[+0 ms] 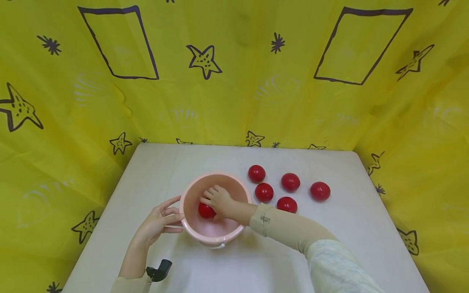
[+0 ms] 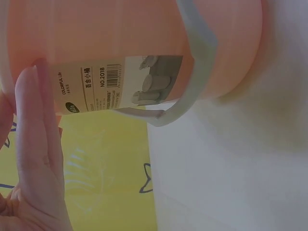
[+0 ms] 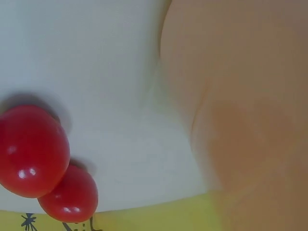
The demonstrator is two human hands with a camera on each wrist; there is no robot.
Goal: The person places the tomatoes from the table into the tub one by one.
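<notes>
A pink bucket (image 1: 216, 238) stands on the white table, its mouth facing up. My right hand (image 1: 218, 200) reaches down inside it, with fingers and thumb around a glossy red ball (image 1: 206, 210); the palm covers part of the ball. At the bucket's left side, my left hand (image 1: 161, 219) rests nearly straight fingers against the outer wall, with the thumb at the rim. The left wrist view shows those fingers (image 2: 36, 130) lying along the wall beside a printed label (image 2: 110, 82). A pale handle (image 2: 202, 53) hangs down around the bucket.
Several more red balls, one of them a far-right ball (image 1: 320, 191), lie on the table (image 1: 340, 228) right of the bucket. Two show in the right wrist view, including a larger near ball (image 3: 32, 151). A yellow patterned curtain (image 1: 234, 101) encloses the table's back and sides.
</notes>
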